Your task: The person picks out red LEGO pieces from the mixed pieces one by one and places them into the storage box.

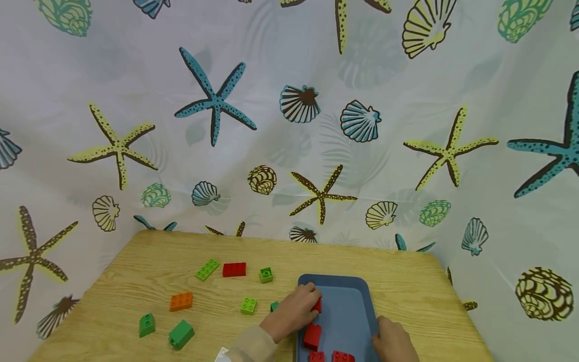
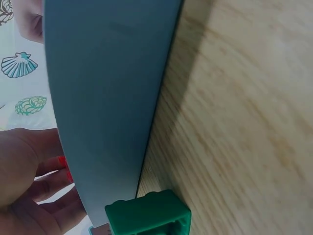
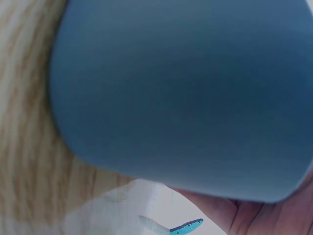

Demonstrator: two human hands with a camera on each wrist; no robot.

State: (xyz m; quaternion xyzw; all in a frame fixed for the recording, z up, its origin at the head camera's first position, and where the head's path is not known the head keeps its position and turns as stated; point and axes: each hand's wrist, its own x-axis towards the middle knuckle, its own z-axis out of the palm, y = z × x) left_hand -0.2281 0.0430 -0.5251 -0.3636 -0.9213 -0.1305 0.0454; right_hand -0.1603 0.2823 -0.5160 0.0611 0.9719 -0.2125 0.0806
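A blue-grey tray [image 1: 345, 306] lies on the wooden table. My left hand [image 1: 295, 307] reaches over its left rim, with the fingers round a red toy brick [image 1: 318, 305] inside. Bits of red show between those fingers in the left wrist view, behind the tray's wall [image 2: 105, 98]. More red bricks lie in the tray, one red brick [image 1: 312, 336] just below the hand. On the right side, my right hand [image 1: 394, 340] grips the tray's rim; its fingers [image 3: 274, 218] show past the wall in the right wrist view. A dark green brick [image 2: 146, 215] stands beside the tray, partly hidden by my left hand in the head view.
Left of the tray several loose bricks are spread out: a lime brick [image 1: 249, 305], a green brick [image 1: 266, 274], a red brick [image 1: 234, 269], an orange brick [image 1: 181, 301] and a larger green brick [image 1: 181, 335]. A patterned curtain [image 1: 271, 151] hangs behind the table.
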